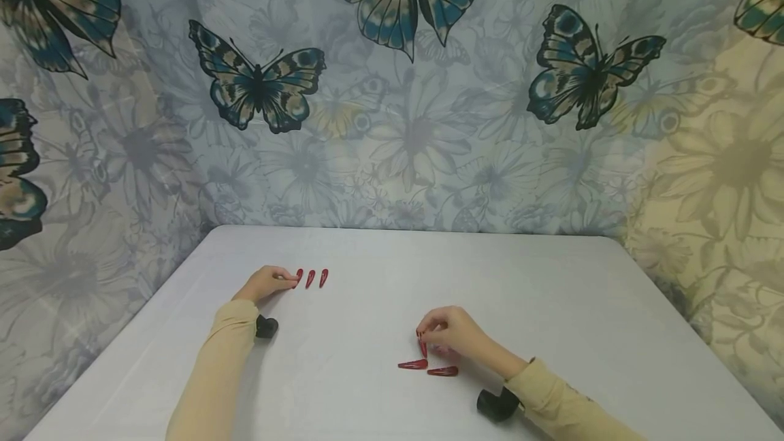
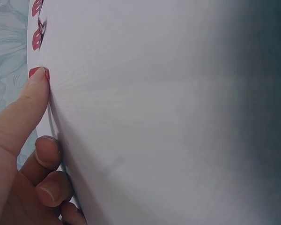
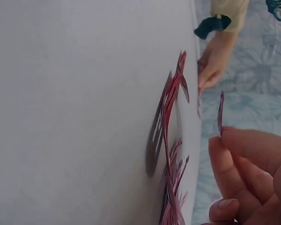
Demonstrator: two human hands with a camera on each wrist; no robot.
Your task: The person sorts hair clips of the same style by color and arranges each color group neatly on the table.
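Three red snap hair clips stand in a row at the back left of the white table. My left hand (image 1: 267, 282) is at the leftmost hair clip (image 2: 33, 72), its thumb and fingertip pinching it against the tabletop. To its right lie the middle hair clip (image 1: 310, 279) and the right hair clip (image 1: 324, 278). Nearer the front, my right hand (image 1: 456, 332) pinches another red hair clip (image 3: 220, 112) between thumb and forefinger, above the table. Below it lie two red hair clips, a left one (image 1: 413, 365) and a right one (image 1: 443, 371). Something pinkish under the right hand is partly hidden.
The white table (image 1: 367, 414) carries the clips. Behind it and along both sides hangs a cloth (image 1: 416, 189) printed with butterflies and flowers. A dark wrist device (image 1: 266, 327) is on the left arm, and another dark device (image 1: 497, 405) on the right.
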